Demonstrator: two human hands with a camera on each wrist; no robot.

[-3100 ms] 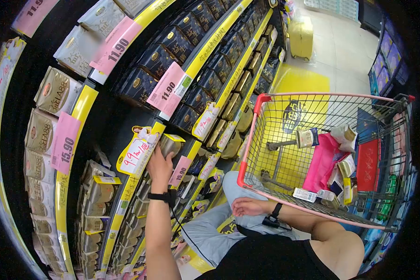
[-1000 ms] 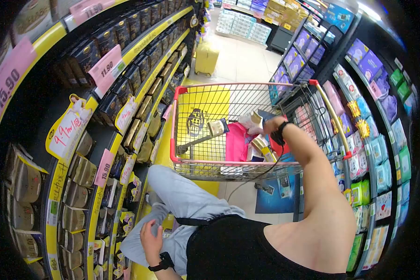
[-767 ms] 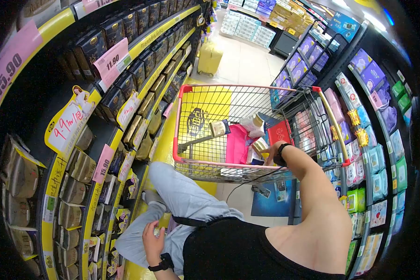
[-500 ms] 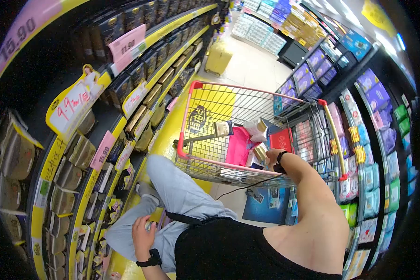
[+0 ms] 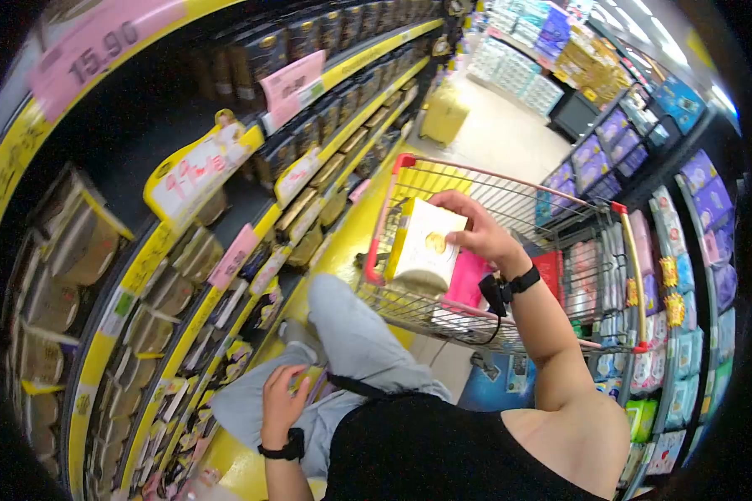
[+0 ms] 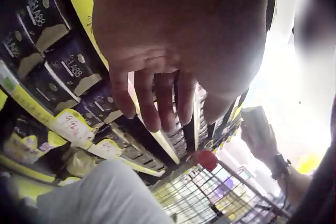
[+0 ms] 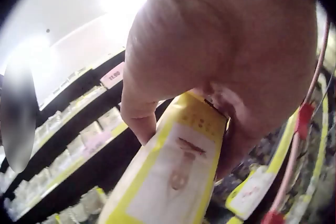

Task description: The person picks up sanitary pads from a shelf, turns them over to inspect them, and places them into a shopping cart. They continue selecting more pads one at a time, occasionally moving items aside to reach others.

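Note:
In the head view my right hand [image 5: 480,230] grips a white pack with yellow sides [image 5: 426,250] by its upper right edge, above the shopping cart [image 5: 403,160]. The right wrist view shows the yellow side of this pack [image 7: 173,176], with a white printed panel, between thumb and fingers. My left hand [image 5: 284,405] is over my bent leg, fingers loosely bent, with nothing in it. In the left wrist view the fingers of my left hand [image 6: 178,35] hang down, spread slightly apart. Below the raised pack, a pink item [image 5: 468,282] lies in the cart.
Shelves of brown packs [image 5: 50,292] and dark packs [image 5: 305,42] line my left, with a protruding price sign [image 5: 200,171]. Shelves with purple packs [image 5: 700,177] stand right. A yellow suitcase [image 5: 444,115] stands beyond the cart. A red item [image 5: 550,271] is at the cart's right.
My left hand has left the shelf and come down over my leg. My right hand reached into the cart and has come up with the pack. The head view has turned.

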